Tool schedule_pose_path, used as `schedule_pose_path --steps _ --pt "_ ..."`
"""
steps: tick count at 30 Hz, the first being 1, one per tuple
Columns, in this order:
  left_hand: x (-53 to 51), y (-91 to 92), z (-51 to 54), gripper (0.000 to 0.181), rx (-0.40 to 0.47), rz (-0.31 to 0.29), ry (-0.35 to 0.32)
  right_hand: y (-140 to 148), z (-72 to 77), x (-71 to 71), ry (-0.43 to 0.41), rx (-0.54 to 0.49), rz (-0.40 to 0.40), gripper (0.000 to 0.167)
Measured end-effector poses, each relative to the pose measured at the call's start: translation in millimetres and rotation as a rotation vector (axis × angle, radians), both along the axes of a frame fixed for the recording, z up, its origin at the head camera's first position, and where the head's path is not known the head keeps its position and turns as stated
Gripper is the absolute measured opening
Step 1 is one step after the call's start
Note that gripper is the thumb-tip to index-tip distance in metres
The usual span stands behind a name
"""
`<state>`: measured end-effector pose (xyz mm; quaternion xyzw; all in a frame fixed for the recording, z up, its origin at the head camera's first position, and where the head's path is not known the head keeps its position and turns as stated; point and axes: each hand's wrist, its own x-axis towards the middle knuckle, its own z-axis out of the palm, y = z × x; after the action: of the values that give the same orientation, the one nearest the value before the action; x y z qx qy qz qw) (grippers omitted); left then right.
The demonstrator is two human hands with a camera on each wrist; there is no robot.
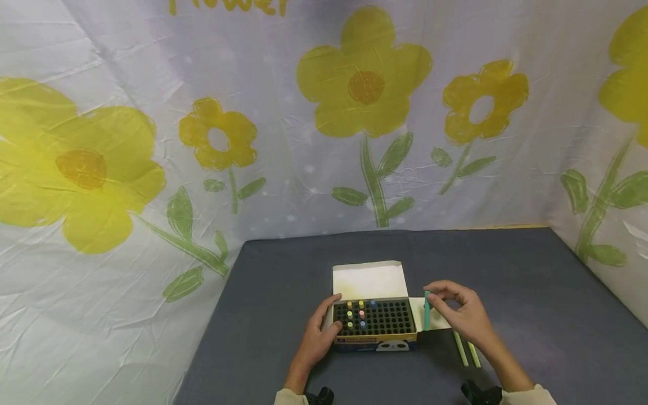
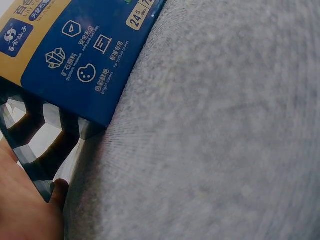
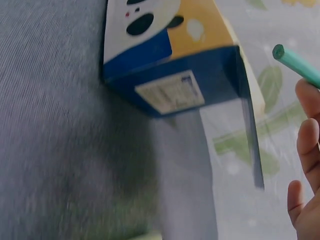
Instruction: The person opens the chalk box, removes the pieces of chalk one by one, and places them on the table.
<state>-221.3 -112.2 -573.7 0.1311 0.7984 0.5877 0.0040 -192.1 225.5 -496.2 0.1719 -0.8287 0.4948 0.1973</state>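
An open chalk box (image 1: 354, 341) lies on the table with a black grid of round holes inside. Several chalk sticks in yellow, green, pink and blue stand in holes toward its left side. My left hand (image 1: 315, 340) grips the box's left end, thumb near the front corner and a finger near the back one. Between the thumb and fingers of my right hand (image 1: 467, 316), a teal chalk stick (image 1: 427, 313) is pinched upright, just right of the box, above its side flap. In the right wrist view the chalk's lower end (image 3: 280, 52) is apart from the box.
The box's white lid (image 1: 369, 281) is folded back, and a side flap (image 1: 418, 309) sticks out to the right. Two pale green chalk sticks (image 1: 461, 350) lie on the dark table (image 1: 283, 281) below my right hand. A flower-printed cloth (image 1: 283, 185) hangs behind the table.
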Motion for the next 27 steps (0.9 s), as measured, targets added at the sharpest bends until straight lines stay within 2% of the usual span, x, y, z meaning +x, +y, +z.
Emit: schedule_pose_path --steps 8,14,20,27 --pt "0.3 -0.2 2.0 0.061 -0.008 0.002 0.006 28 -5.6 10.1 -0.031 -0.009 -0.076 0.019" --pt "0.6 -0.3 2.9 0.061 -0.002 -0.001 0.018 52 -14.1 17.8 -0.069 0.021 -0.142 0.017" --pt "0.2 0.1 3.3 0.062 0.026 -0.006 0.012 76 -24.5 26.1 -0.172 0.075 -0.203 0.02" --pt "1.1 1.0 3.1 0.062 0.036 -0.011 0.009 95 -40.2 31.8 -0.284 0.16 -0.195 0.022"
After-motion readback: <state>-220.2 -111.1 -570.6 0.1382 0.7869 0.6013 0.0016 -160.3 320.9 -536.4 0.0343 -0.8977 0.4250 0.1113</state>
